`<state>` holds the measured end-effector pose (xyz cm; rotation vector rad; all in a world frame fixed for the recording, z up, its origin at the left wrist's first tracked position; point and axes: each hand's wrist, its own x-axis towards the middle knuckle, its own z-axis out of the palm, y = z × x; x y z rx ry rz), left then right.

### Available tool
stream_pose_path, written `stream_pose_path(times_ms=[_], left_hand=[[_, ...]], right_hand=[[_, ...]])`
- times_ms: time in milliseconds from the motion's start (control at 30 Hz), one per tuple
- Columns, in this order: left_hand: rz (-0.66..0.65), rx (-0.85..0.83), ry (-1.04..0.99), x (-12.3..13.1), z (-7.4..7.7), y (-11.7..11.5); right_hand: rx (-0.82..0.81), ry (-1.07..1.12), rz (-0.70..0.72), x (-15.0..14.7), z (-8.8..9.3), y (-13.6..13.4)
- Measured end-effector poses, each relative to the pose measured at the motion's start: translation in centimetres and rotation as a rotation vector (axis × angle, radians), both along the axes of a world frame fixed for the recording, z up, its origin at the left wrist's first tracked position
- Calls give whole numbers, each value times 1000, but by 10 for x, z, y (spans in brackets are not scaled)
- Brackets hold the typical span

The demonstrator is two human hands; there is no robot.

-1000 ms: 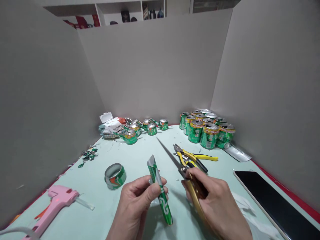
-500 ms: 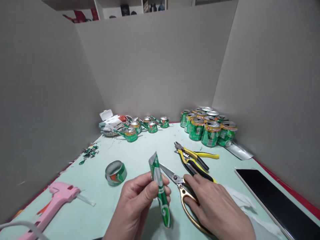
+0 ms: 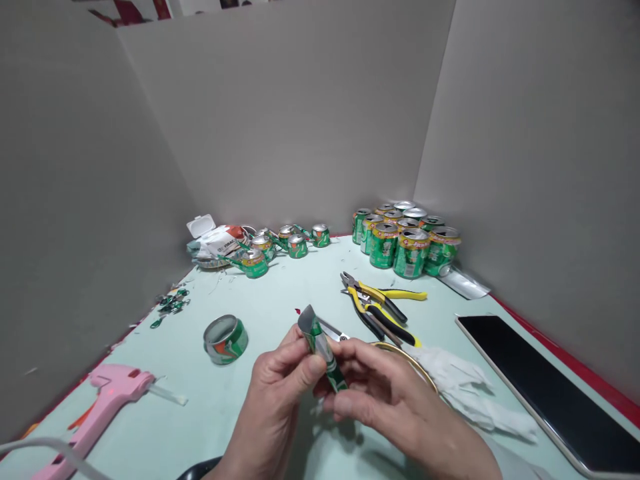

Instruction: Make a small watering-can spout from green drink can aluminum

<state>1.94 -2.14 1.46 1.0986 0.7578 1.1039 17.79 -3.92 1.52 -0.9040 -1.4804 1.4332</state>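
A folded strip of green can metal (image 3: 324, 350) stands tilted between my two hands, its grey inner side showing at the top. My left hand (image 3: 280, 390) pinches it at the middle between thumb and fingers. At its lower part, my right hand (image 3: 395, 400) has its fingers curled against the strip, hiding some of it. Gold-handled scissors (image 3: 419, 368) lie on the table behind my right hand, mostly covered by it, with a bit of blade showing. To the left sits a cut green can ring (image 3: 235, 347), open side up.
Yellow-black pliers (image 3: 385, 313) lie beyond my right hand, near crumpled white tissue (image 3: 465, 387) and a dark-screened tablet (image 3: 545, 387). A pink glue gun (image 3: 113, 407) lies at left. Green cans (image 3: 411, 253), small can pieces with strips (image 3: 255, 264) and a wipes pack (image 3: 220, 241) stand at the back.
My right hand has left the scissors, which now lie on the table, and has moved left to the strip. My left hand still holds the strip. The view has shifted slightly.
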Motion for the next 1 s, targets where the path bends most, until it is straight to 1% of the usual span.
stream_pose_path(times_ms=[100, 233, 267, 333, 400, 533, 600, 633, 667, 700, 800, 867, 900, 933, 967, 1000], left_hand=[[-44, -46, -11, 2, -3, 1], [-64, -61, -47, 2, -3, 2], [-80, -77, -60, 1, -3, 3], [-93, -104, -67, 1, -2, 3], [-65, -85, -32, 1, -2, 2], [18, -18, 63, 3, -4, 2], [76, 5, 106, 4, -7, 2], [105, 14, 121, 5, -8, 1], [125, 20, 129, 6, -9, 0], [135, 21, 134, 7, -10, -1], [200, 65, 152, 8, -12, -4], [258, 116, 179, 8, -13, -4], [274, 131, 186, 8, -13, -4], [276, 136, 189, 8, -13, -3], [265, 135, 190, 7, -12, -3], [256, 136, 192, 7, -12, -2]], right_hand=[[-141, 144, 99, -5, -10, 5], [-257, 373, 363, -5, -22, 10], [-285, 403, 417, -4, -24, 11], [-324, 388, 461, -3, -25, 11], [-330, 310, 416, -4, -23, 10], [-324, 148, 199, -11, -20, 3], [-293, 21, 94, -13, -22, -2], [-228, -75, 29, -13, -24, -4], [-123, -190, -41, -13, -27, -6], [18, -323, -109, -12, -31, -7], [541, -727, -333, -10, -42, -7], [819, -921, -467, -9, -45, -5], [915, -986, -529, -10, -45, -4], [970, -1024, -570, -10, -44, -4], [983, -1035, -584, -11, -41, -4], [958, -1016, -573, -11, -38, -5]])
